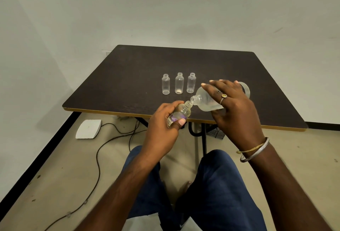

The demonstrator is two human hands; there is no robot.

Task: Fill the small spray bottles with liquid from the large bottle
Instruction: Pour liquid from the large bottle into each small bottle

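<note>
**Hands.** The left hand point(161, 125) curls round a labelled small bottle point(181, 114), thumb across its front, and holds it above the near edge of the bench point(128, 76). The right hand point(233, 105) grips the large bottle point(206, 100) from above, fingers wrapped over its body.

**Alignment.** The small bottle is tilted, neck pointing to about 1 o'clock. The large bottle lies almost on its side, with its base at 2 o'clock and its mouth at 8 o'clock. The two mouths meet, rim against rim. Liquid pools along the lower side of the large bottle. Whether any is passing across, and how full the held bottle is, cannot be told.

**Remaining stock.** A row of small bottles point(179, 83), three in number, stands upright and uncapped on the bench at 11 o'clock from the hands. They look empty.

**Assessment.** A pour appears to be in hand on one bottle of four. The next move depends on keeping the two mouths lined up. The left hand is nearer the row.
</note>
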